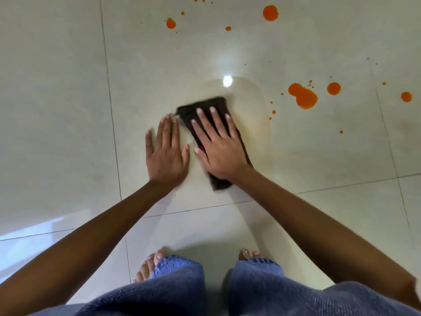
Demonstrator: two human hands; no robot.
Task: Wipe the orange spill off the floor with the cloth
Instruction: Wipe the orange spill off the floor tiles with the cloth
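A person bends over a pale, glossy tiled floor (68, 87). The right hand (221, 151) lies flat on a dark brown folded cloth (218, 102), fingers straight and spread, palm pressing the fabric down; its grip is fully open and curls round nothing. The cloth lies on the floor in the middle of the view as a long strip running from near the wrist out past the fingertips, tilted to the left, its edges blurred. The left hand (167, 156) rests flat on the bare tile just beside the cloth, fingers straight, its grip likewise open and holding nothing; whether its fingertips touch the cloth's corner cannot be told.

A faint wet sheen (255, 115) curves round the cloth's far and right sides, and a bright light reflection (227, 81) sits just beyond the cloth.

The orange spill lies apart from the cloth as scattered drops: a large double blot (304, 96) to the right with small specks near it, two round drops (333, 88) and (406, 96) further right, and more at the far edge, among them a big round drop (270, 13) and a smaller one (170, 23).

Bare feet (148, 267) and blue denim trouser legs (177, 283) show at the bottom.
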